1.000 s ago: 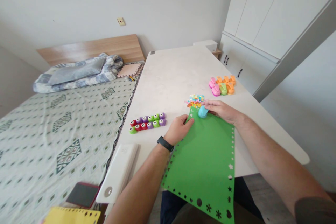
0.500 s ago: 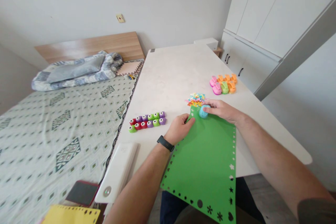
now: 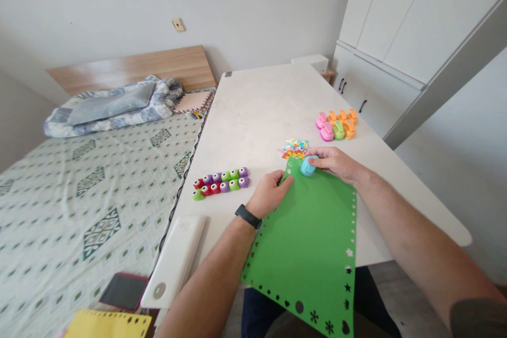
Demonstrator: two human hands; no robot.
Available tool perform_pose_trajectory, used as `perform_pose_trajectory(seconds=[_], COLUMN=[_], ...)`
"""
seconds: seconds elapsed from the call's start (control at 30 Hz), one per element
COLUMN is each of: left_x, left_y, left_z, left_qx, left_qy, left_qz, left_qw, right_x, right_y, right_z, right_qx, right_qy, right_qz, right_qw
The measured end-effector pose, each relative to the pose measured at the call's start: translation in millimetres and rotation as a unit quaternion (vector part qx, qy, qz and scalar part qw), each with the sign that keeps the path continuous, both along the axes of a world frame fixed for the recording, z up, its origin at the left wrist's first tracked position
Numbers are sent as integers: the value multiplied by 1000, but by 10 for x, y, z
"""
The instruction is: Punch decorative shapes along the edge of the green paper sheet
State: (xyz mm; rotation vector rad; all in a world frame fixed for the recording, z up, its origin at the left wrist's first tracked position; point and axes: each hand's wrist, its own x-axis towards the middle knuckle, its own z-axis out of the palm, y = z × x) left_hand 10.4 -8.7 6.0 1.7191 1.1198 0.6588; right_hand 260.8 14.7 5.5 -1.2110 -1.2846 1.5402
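A green sheet of paper [image 3: 312,232] hangs partly over the table's near edge, with punched shapes along its borders. My left hand [image 3: 273,190] pinches its left edge near the far corner, thumb on top. At the sheet's far edge sits a light blue craft punch [image 3: 308,166], gripped by the fingers and thumb of my right hand [image 3: 332,162]. Just beyond the punch lies a pile of small colourful paper cut-outs [image 3: 295,148]. Whether the punch is pressed down cannot be made out.
Small red, purple and green punches [image 3: 220,184] stand in two rows at left. Larger pink, orange and green punches [image 3: 336,124] are grouped at right. A white device [image 3: 174,261], a dark phone-like slab [image 3: 124,291] and yellow punched paper [image 3: 106,325] lie at the lower left.
The view has shifted very slightly. Both hands, the green sheet and the blue punch keep nearly the same places; the right hand's fingers have shifted a little on the punch.
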Motion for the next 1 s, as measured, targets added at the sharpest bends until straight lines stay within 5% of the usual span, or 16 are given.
perform_pose_trajectory(seconds=[1.0], left_x=[-1], left_y=[4], left_z=[-22], left_qx=[2], left_qy=[16], left_qz=[0], left_qw=[1000], right_x=[16], right_y=[22], right_z=[2], right_qx=[-28], right_qy=[43], right_qz=[-21], right_qw=[998])
